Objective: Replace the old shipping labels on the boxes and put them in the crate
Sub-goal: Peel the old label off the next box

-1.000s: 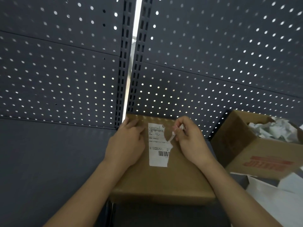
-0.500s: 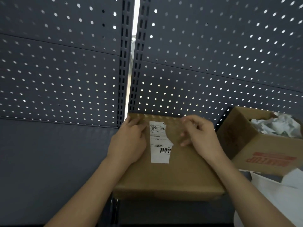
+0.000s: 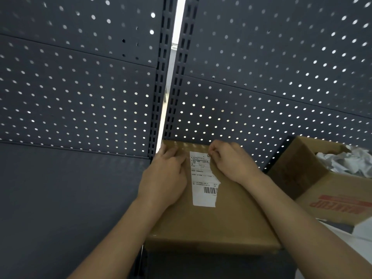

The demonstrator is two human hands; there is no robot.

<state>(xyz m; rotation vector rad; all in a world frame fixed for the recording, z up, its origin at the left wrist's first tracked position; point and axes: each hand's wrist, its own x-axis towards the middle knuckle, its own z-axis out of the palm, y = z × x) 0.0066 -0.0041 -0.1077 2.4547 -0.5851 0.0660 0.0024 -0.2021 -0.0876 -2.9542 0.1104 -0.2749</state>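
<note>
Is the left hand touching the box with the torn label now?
Touching. Head view shows the left hand lying flat on the box top, beside the label.

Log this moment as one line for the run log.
left hand: presses box | right hand: pinches top corner of label | label: partly torn off

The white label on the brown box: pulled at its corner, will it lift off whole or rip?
Probably rips: the label already has a ragged right edge, so it looks thin and fragile. It likely clings hard, as the rest lies flat on the box, which the left hand steadies.
</note>
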